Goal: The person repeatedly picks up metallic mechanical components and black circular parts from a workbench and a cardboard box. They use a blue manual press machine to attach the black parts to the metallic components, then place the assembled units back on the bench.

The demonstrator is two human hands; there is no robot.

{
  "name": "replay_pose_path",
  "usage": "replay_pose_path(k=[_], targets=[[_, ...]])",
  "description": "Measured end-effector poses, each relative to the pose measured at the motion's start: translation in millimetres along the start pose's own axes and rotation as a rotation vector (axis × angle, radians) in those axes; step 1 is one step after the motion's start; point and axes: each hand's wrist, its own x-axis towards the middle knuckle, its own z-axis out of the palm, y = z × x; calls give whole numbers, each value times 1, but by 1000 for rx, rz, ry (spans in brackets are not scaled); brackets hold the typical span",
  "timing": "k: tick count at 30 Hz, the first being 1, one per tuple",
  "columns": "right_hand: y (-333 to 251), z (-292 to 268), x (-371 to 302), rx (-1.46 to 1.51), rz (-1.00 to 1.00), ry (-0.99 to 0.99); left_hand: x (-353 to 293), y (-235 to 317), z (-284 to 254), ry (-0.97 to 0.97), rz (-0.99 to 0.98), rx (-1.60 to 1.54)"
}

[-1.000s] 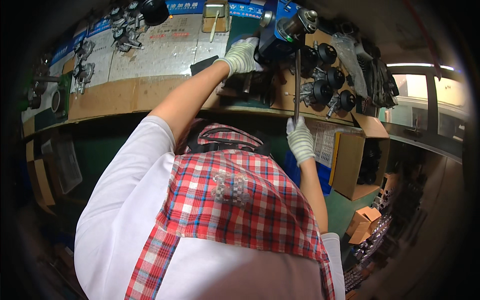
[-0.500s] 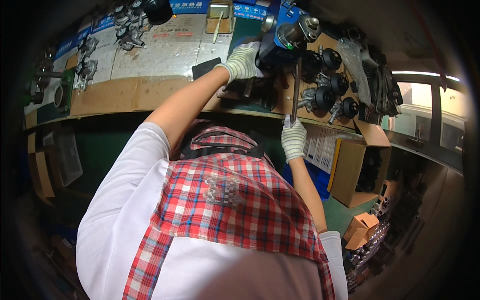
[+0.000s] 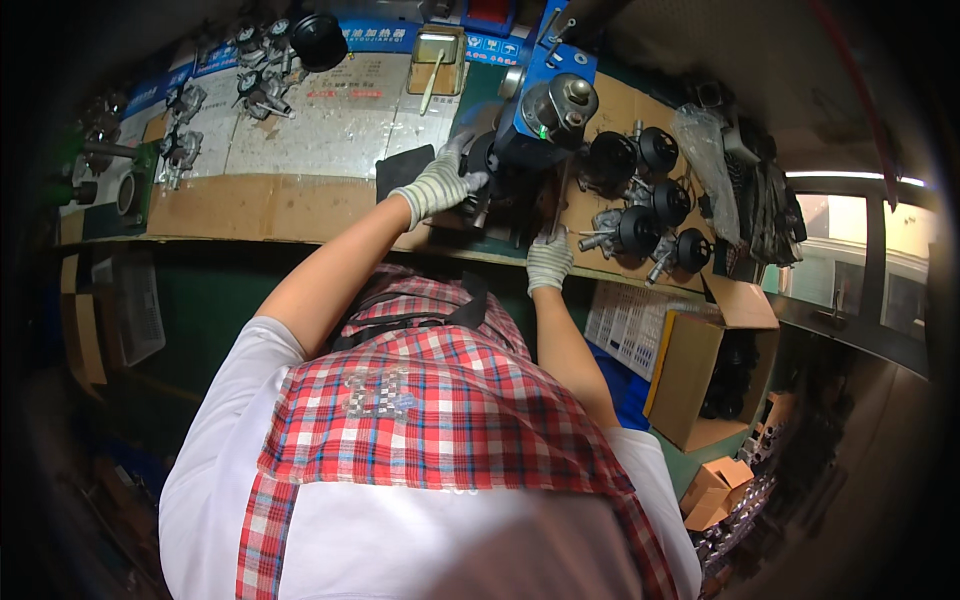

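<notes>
A blue lever press [image 3: 545, 125] stands on the bench, with a rounded metal hub at its side. My right hand [image 3: 549, 262], in a striped glove, is closed round the end of the press's metal lever [image 3: 556, 205] at the bench edge. Left of the press, my gloved left hand [image 3: 438, 188] has thumb and fingers around a dark round part [image 3: 483, 152]. The press and the glove hide much of that part. Beside this hand lies a flat black piece [image 3: 402, 170].
Metal pump-like parts with black wheels [image 3: 638, 232] crowd cardboard right of the press. More metal parts [image 3: 262, 95] sit at the back left. A tray with a brush [image 3: 432, 80] stands behind. Below the right edge are an open carton [image 3: 690, 375] and a white crate [image 3: 622, 325].
My right hand has moved left with the lever's end and slightly up. The left hand has shifted left and down from the press, its fingers spreading round the dark part. The view has shifted slightly.
</notes>
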Motion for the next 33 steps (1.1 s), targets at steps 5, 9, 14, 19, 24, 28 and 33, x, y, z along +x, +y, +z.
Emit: replay_pose_path(k=[5,9,14,19,24,28,33], targets=[[-2,-2,-2,25,-42,0,7,18,3,-7,-275,-338],[13,-26,-18,62,-33,-164,56,-42,31,-4,-280,-301],[-28,-177,-100,360,14,-440,50,-12,36,121,-295,-325],[-63,-305,-115,1106,76,-767,34,3,26,63,-495,-372],[-43,-226,-87,1550,348,-990,-41,51,2,12,-475,-543],[-117,-147,-85,1066,305,-787,-72,39,-15,112,-305,-320],[-179,-109,-86,1070,50,-598,-113,48,-52,194,49,-183]])
